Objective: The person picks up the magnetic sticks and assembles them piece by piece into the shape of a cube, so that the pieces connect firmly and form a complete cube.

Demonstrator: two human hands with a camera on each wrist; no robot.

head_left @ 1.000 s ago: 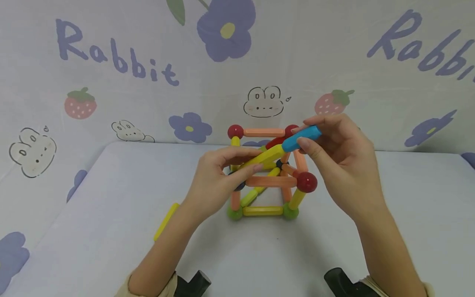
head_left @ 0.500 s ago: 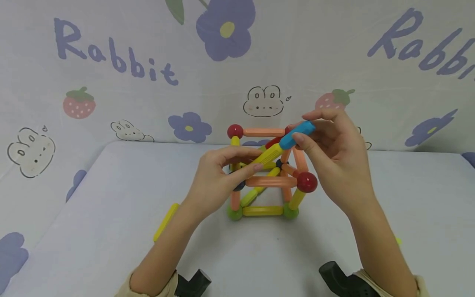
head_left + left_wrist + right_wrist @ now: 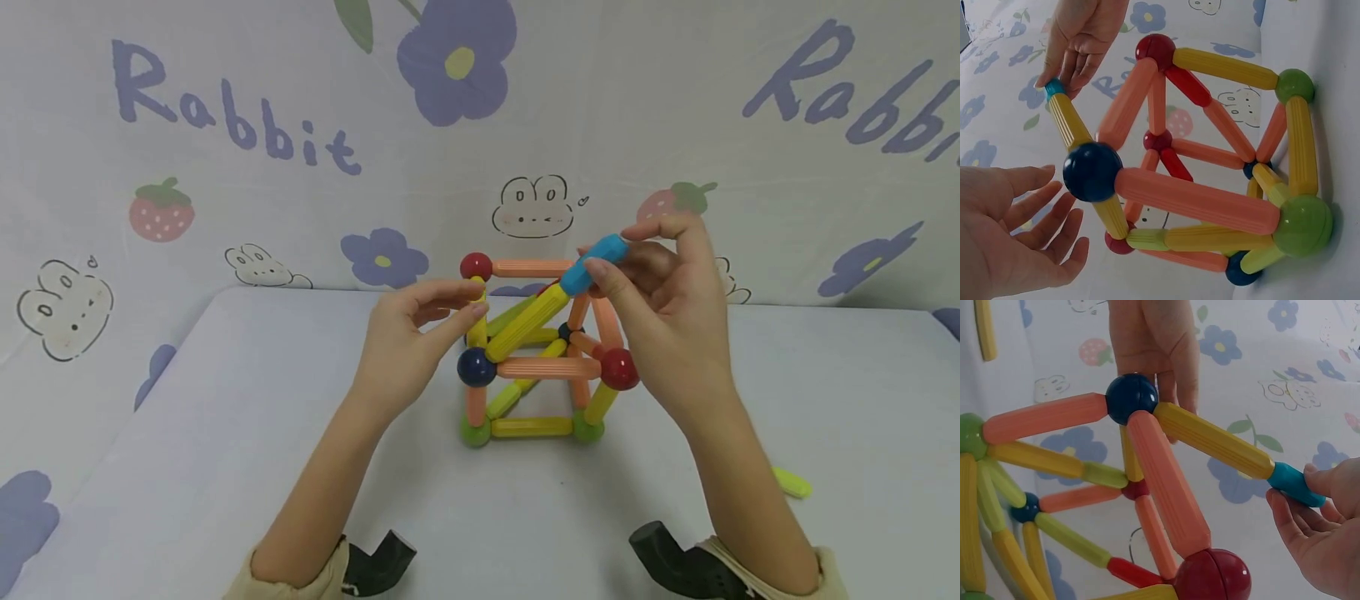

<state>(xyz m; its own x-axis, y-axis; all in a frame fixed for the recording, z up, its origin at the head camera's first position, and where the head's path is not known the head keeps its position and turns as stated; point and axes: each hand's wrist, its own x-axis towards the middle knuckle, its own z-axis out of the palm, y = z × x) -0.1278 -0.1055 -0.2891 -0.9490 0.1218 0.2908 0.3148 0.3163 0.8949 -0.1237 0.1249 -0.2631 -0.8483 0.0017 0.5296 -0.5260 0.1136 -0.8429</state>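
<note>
A cube-like frame of magnetic rods and balls stands on the white table, with a dark blue ball (image 3: 476,367) at its near upper left corner. A yellow rod (image 3: 528,322) slants up from that ball to the right, and a short blue rod (image 3: 595,265) is joined end to end with it. My right hand (image 3: 671,317) pinches the blue rod between thumb and fingers. Beside the dark blue ball, my left hand (image 3: 1019,234) holds nothing, its fingers loosely extended and apart from the ball. The near upper right corner is a red ball (image 3: 619,369).
A yellow-green rod (image 3: 792,482) lies on the table by the right forearm. Another yellow rod (image 3: 985,328) shows at the right wrist view's upper left. Behind the frame rises a printed cloth (image 3: 285,200).
My left hand has let go of the yellow rod and drawn back left. My right hand has tilted the joined yellow and blue rods more steeply. The yellow-green rod at right has come into view.
</note>
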